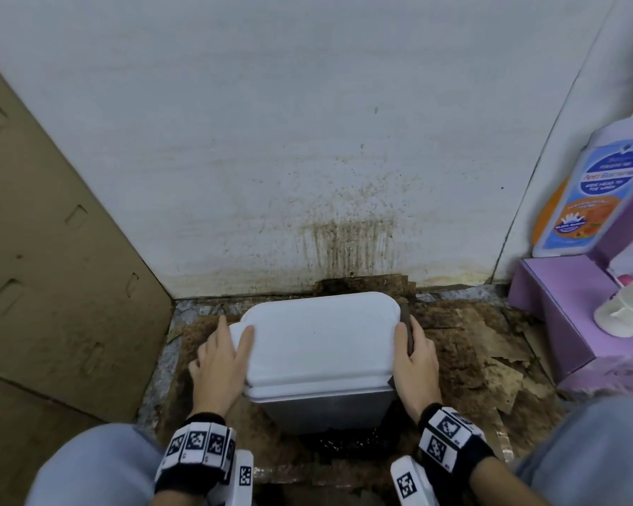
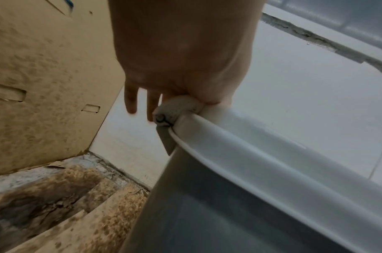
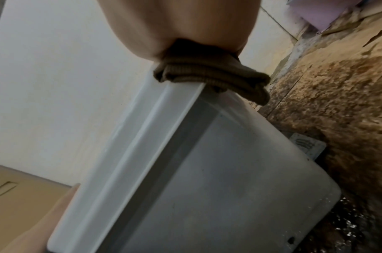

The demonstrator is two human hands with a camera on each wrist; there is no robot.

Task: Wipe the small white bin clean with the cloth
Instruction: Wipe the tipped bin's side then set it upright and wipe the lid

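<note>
At frame centre, the left hand [image 1: 222, 363] lies flat, fingers straight, on the white bin's [image 1: 318, 345] lid; the right hand [image 1: 415, 363] presses a folded brown cloth [image 1: 405, 330] against its right edge.

The cloth [image 1: 406, 332] is mostly hidden under the right hand [image 1: 415, 363]. The bin [image 1: 318, 345] base is out of sight. The bottle [image 1: 592, 184] label is blurred and cut off.
</note>
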